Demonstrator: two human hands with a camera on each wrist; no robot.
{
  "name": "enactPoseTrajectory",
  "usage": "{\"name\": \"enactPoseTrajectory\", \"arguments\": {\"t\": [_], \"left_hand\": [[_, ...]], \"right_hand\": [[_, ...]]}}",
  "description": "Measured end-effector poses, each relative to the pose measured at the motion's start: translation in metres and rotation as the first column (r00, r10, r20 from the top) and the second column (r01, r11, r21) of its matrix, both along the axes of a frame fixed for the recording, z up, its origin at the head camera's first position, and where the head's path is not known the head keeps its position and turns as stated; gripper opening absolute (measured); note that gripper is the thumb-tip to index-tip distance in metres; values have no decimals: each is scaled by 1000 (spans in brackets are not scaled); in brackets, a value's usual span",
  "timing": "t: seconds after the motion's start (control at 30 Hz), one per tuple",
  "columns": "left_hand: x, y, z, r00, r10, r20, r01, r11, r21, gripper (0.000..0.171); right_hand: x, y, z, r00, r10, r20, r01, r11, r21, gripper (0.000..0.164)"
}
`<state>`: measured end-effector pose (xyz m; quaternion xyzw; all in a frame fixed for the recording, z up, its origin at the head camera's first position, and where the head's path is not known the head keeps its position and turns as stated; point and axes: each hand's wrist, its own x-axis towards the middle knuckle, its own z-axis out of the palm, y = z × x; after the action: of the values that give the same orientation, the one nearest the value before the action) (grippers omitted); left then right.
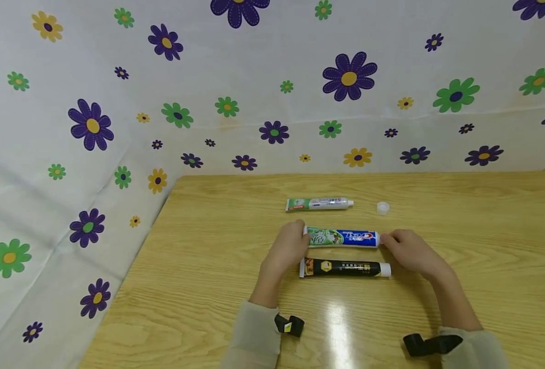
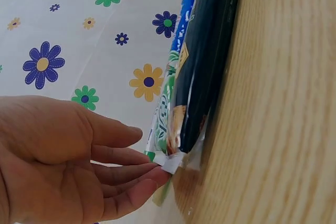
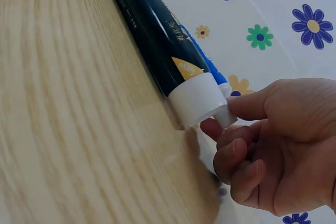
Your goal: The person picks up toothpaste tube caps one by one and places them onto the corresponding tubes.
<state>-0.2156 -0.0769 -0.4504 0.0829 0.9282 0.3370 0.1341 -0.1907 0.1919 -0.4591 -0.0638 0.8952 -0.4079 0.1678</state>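
Note:
A blue, green and white Crest toothpaste tube (image 1: 343,238) lies across the table between both hands. My left hand (image 1: 289,247) touches its flat crimped end; in the left wrist view the fingers (image 2: 123,174) are fairly straight and the thumb stands slightly apart from the tube. At the other end my right hand (image 1: 410,249) pinches the tube's white tip (image 3: 226,116) between thumb and finger. Nearer the body lies a black toothpaste tube (image 1: 346,268) with a white cap (image 3: 197,98), partly hiding the Crest tube in both wrist views.
Farther back lies a smaller green and white toothpaste tube (image 1: 320,204). A loose white cap (image 1: 383,208) sits to its right. The wood-grain table (image 1: 198,266) meets a flower-patterned cloth (image 1: 300,107) at the back and left. Black straps (image 1: 431,344) circle both wrists.

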Motion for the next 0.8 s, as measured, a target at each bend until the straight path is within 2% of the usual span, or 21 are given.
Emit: {"name": "enactPoseTrajectory", "arguments": {"t": [0.2, 0.47, 0.63, 0.8], "left_hand": [[1, -1, 1, 1000, -5, -3, 5, 1000, 24, 38], [2, -2, 4, 1000, -12, 27, 11, 999, 50, 40], [3, -4, 5, 1000, -15, 22, 15, 999, 28, 41], [4, -8, 7, 1000, 8, 21, -8, 1000, 16, 42]], "right_hand": [[-3, 0, -5, 999, -20, -40, 21, 999, 25, 44], [-4, -3, -8, 994, -22, -112, 26, 999, 32, 36], [-4, -1, -9, 995, -43, -90, 43, 999, 2, 39], [-5, 3, -8, 994, -102, -46, 98, 992, -84, 43]]}}
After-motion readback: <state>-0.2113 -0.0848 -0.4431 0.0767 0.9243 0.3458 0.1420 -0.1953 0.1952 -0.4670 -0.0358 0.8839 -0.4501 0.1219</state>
